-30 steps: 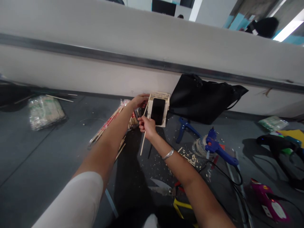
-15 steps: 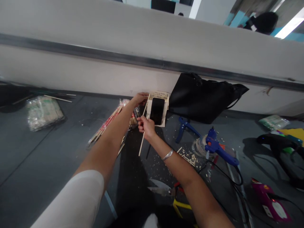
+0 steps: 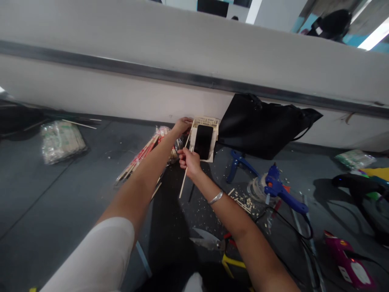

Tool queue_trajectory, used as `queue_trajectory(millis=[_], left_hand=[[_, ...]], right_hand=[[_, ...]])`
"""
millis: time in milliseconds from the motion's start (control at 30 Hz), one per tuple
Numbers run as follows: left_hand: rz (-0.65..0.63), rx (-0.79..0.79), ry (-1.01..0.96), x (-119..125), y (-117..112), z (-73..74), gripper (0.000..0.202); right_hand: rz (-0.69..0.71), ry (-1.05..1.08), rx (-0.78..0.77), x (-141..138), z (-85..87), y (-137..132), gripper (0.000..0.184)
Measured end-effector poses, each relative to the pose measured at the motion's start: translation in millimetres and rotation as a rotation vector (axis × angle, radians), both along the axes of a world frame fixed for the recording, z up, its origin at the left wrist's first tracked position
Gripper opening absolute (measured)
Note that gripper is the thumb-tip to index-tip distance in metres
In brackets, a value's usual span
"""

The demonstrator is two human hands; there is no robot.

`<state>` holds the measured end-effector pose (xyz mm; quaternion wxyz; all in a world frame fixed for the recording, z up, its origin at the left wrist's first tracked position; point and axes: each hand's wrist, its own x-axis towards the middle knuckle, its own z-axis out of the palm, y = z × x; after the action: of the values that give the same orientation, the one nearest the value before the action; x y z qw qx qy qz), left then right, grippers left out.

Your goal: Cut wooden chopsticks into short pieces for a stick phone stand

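Note:
A small stand made of pale wooden sticks, with a lattice back, rests on the floor by the wall. A black phone leans in it, screen towards me. My left hand is at the stand's upper left side, its fingers curled on the edge; the fingertips are partly hidden. Lower down, my right hand pinches a thin wooden stick. The stick slants along the stand's left side, its lower end sticking out below my hand.
Packed sticks lie left of the stand, a black bag right of it. On the right are a blue clamp-like tool, a blue glue gun with its cord, and stick offcuts. Scissors lie nearer me.
The view has shifted slightly, so everything sits a little further right. Both hands keep nearly the same places at the stand and the stick.

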<state>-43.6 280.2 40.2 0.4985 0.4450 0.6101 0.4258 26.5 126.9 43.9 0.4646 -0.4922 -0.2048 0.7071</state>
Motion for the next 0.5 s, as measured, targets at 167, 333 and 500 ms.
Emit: queue_trajectory(millis=[167, 333, 500], left_hand=[[0.017, 0.034, 0.111, 4, -3, -2.5, 0.008], [-0.041, 0.025, 0.160, -4, -11, -0.4, 0.010], [-0.186, 0.019, 0.223, -16, -27, 5.5, 0.019]], right_hand=[[-0.003, -0.007, -0.014, 0, -2.1, 2, 0.034], [-0.009, -0.005, -0.013, 0, -6.2, 5, 0.033], [-0.025, -0.001, -0.001, 1, -9.2, 7, 0.030]])
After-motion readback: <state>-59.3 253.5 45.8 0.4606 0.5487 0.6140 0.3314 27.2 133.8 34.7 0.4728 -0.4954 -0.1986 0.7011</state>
